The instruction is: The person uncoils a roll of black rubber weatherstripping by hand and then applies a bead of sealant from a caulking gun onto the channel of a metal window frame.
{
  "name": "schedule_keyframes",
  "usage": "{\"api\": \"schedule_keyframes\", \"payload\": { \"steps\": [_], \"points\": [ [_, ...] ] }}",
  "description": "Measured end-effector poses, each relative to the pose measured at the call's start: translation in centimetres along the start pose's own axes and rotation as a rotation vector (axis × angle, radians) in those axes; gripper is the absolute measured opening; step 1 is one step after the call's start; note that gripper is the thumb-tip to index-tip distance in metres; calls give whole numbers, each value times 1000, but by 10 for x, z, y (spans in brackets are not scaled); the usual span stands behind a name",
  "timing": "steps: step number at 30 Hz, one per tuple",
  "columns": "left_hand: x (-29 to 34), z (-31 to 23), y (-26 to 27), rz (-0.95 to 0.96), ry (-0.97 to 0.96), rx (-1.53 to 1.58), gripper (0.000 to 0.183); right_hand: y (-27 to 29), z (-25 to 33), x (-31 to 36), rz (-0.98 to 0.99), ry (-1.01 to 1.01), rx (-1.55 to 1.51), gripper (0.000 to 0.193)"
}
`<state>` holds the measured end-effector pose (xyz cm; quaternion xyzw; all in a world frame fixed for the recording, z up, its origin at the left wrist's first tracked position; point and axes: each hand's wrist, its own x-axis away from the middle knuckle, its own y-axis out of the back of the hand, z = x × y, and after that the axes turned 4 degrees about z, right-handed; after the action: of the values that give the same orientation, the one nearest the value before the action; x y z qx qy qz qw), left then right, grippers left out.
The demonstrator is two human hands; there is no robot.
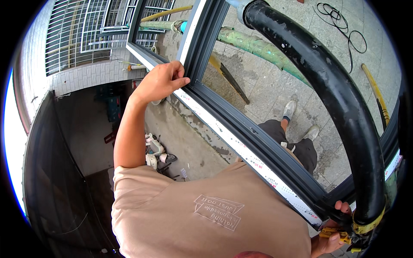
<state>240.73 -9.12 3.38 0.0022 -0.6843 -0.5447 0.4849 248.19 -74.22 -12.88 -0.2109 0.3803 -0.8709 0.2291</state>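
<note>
A dark grey window frame (pixel 258 133), its outer edge covered in white printed film (pixel 241 148), slants across in front of my body. My left hand (pixel 161 81) is at the frame's upper left corner, fingers curled and thumb pressed against them; anything pinched there is too small to see. At the lower right my right hand (pixel 328 245) is closed around a yellow and black tool (pixel 335 234), its exact kind unclear. The tool sits close to the frame's lower corner and to the lower end of a thick, curved black tube (pixel 327 86), which hides part of the frame.
Beyond the frame, a green pole (pixel 262 50) and yellow-black bars (pixel 228 77) cross above the paving. A black cable (pixel 337 19) lies coiled at the far right. Metal window bars (pixel 77 32) are at the upper left. A white scooter (pixel 155 148) stands below on the left.
</note>
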Motion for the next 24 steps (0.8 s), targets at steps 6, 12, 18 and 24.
{"api": "schedule_keyframes", "payload": {
  "steps": [6, 12, 18, 24],
  "points": [
    [-9, 17, -21, -45, -231, -153, 15, -29, 4, -12, -164, 65, 518, 82],
    [-6, -4, -31, -20, -104, -429, 15, -28, 3, -8, -165, 61, 511, 85],
    [-8, -9, -39, -51, -126, -478, 14, -41, 1, -15, -201, 84, 495, 85],
    [-14, 3, -31, 16, -212, -119, 9, -41, 2, -18, -118, 57, 518, 84]
  ]
}}
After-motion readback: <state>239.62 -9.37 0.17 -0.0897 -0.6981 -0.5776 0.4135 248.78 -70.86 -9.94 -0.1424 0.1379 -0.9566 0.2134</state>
